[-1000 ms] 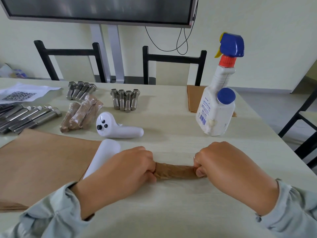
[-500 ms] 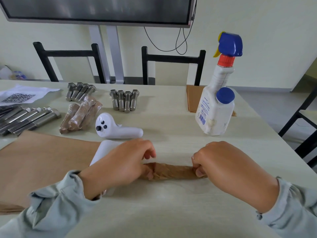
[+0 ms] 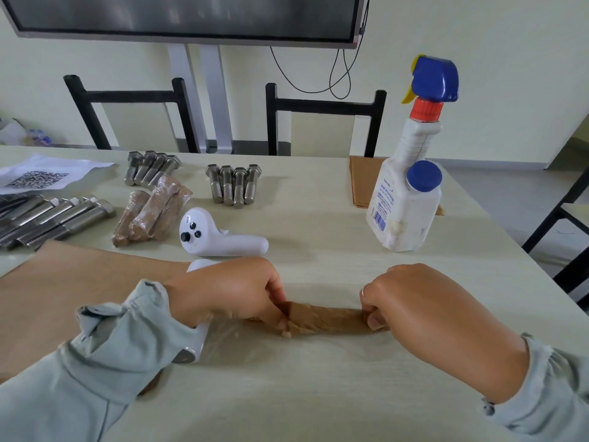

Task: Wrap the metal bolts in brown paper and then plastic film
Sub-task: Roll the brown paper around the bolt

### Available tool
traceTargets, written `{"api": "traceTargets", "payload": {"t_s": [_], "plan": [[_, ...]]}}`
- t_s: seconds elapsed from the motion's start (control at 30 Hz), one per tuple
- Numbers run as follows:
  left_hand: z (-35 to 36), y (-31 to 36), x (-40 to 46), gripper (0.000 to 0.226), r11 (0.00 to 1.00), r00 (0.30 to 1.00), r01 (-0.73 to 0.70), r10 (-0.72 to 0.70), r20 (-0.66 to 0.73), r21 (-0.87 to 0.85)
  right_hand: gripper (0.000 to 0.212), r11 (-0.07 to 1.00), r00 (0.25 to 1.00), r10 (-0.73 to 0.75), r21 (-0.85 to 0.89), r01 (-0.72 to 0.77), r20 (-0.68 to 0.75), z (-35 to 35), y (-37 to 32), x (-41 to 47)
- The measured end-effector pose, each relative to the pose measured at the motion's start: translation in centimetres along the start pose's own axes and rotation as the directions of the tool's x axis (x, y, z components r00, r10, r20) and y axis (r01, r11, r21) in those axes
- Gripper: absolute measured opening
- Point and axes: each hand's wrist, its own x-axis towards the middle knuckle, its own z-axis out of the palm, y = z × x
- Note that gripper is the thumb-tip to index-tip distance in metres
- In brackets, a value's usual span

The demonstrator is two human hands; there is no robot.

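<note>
The left hand (image 3: 229,291) has loosened its fist round the left end of the brown paper-wrapped bolt roll (image 3: 325,320) and now pinches the crumpled paper there, and clear plastic film (image 3: 236,339) has appeared from the white film roll (image 3: 196,342) under its wrist (the film stage seems to be starting). The right hand (image 3: 424,311) keeps its curled grip on the roll's right end. The roll lies flat near the front edge of the pale wooden table (image 3: 318,393), knuckles up

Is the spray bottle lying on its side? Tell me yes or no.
No, the spray bottle stands upright on the table, its blue trigger head at the top, beyond the right hand.
</note>
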Motion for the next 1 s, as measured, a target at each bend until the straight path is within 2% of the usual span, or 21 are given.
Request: {"api": "traceTargets", "payload": {"t_s": [0.1, 0.2, 0.3, 0.4, 0.5, 0.6, 0.73, 0.83, 0.9, 1.0], "plan": [[-0.4, 0.3, 0.2, 0.017, 0.999, 0.999, 0.029, -0.031, 0.041, 0.039, 0.017, 1.000, 1.000, -0.011, -0.015, 0.011, -0.006, -0.1, -0.1, -0.1], [-0.6, 1.1, 0.3, 0.014, 0.987, 0.995, 0.033, -0.046, 0.086, 0.155, 0.018, 1.000, 1.000, -0.007, -0.017, 0.006, -0.003, -0.2, -0.2, -0.2], [-0.7, 2.0, 0.3, 0.026, 0.942, 0.993, 0.012, -0.051, 0.107, 0.336, 0.019, 1.000, 1.000, 0.010, -0.018, -0.009, 0.014, -0.4, -0.5, -0.4], [-0.9, 2.7, 0.3, 0.028, 0.925, 0.985, 0.047, -0.106, 0.138, 0.378, 0.021, 0.999, 0.999, 0.032, -0.024, -0.032, -0.003, -0.4, -0.6, -0.6], [-0.8, 2.9, 0.1, 0.018, 0.938, 0.983, 0.076, -0.127, 0.132, 0.338, 0.020, 0.999, 0.999, 0.039, -0.028, -0.039, -0.008, -0.3, -0.7, -0.6], [-0.5, 2.8, -0.1, 0.010, 0.961, 0.991, 0.093, -0.113, 0.065, 0.259, 0.017, 0.999, 0.999, 0.036, -0.026, -0.036, -0.013, -0.3, -0.7, -0.6], [-0.4, 2.7, -0.3, 0.023, 0.970, 0.989, 0.124, -0.139, 0.054, 0.211, 0.016, 0.999, 0.999, 0.035, -0.026, -0.036, -0.038, -0.1, -0.7, -0.6], [-0.6, 2.4, -0.6, 0.019, 0.976, 0.981, 0.142, -0.161, 0.108, 0.166, 0.016, 0.999, 0.998, 0.043, -0.018, -0.044, -0.049, 0.2, -0.6, -0.6], [-0.7, 2.2, -1.1, 0.015, 0.986, 0.979, 0.125, -0.140, 0.149, 0.106, 0.017, 0.999, 0.997, 0.040, -0.026, -0.041, -0.059, 0.3, -0.6, -0.5], [-0.4, 1.7, -1.7, 0.026, 0.994, 0.982, 0.110, -0.110, 0.153, 0.008, 0.017, 0.999, 0.997, 0.041, -0.029, -0.042, -0.058, 0.3, -0.5, -0.5]]}}
